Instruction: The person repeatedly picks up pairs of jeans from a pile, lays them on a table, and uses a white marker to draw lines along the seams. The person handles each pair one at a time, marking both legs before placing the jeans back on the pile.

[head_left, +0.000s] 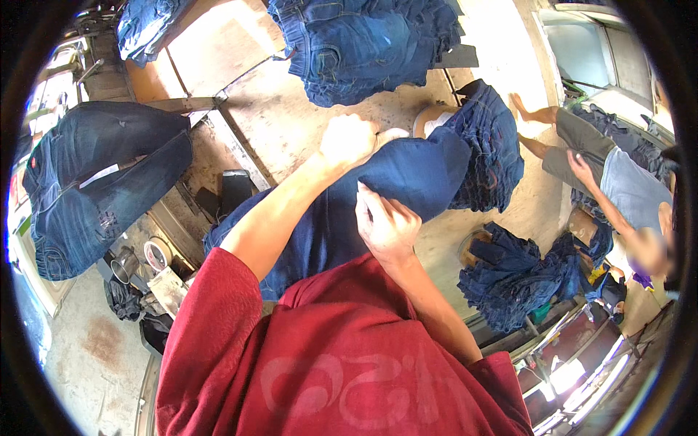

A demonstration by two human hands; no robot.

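Observation:
A pair of dark blue jeans [414, 174] lies across in front of me, running from my lap toward the right. Just past their far edge is my left hand [349, 142], its fingers curled in; the palm side is hidden, and so is anything inside it. My right hand [390, 224] is over the near side of the jeans, thumb and fingers drawn together in a pinch. Whatever sits between those fingertips is too small to make out. Beyond the right end of the jeans hangs a thick bundle of folded jeans [488, 149].
More jeans [363, 51] are piled at the far side. Another dark pair [109, 182] drapes at the left, above a shelf with a tape roll [157, 254]. A crumpled denim heap [516, 276] is at the right. Another person [625, 182] is at the far right.

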